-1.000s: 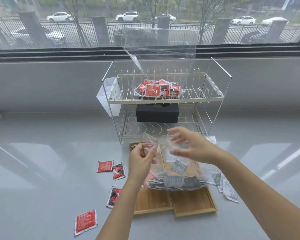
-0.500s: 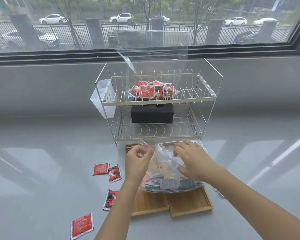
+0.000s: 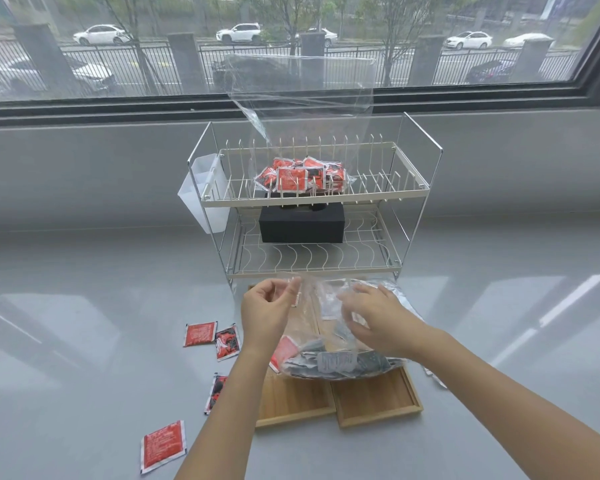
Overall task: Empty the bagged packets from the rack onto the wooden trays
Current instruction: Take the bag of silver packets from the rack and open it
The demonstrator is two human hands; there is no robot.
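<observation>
Both hands pinch the mouth of a clear bag [image 3: 329,355] of grey packets over two trays [image 3: 378,400]: left hand [image 3: 267,313], right hand [image 3: 378,320]; red packets' bag [image 3: 302,176] sits on the rack [image 3: 409,195]; open counter right

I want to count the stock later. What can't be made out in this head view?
- Packets in the clear bag: overlapping, uncountable.
- Print on the red packets on the rack: too small.
- Wooden trays: far halves hidden by bag, left hand and right hand.
- Black box: top hidden under the shelf.
</observation>
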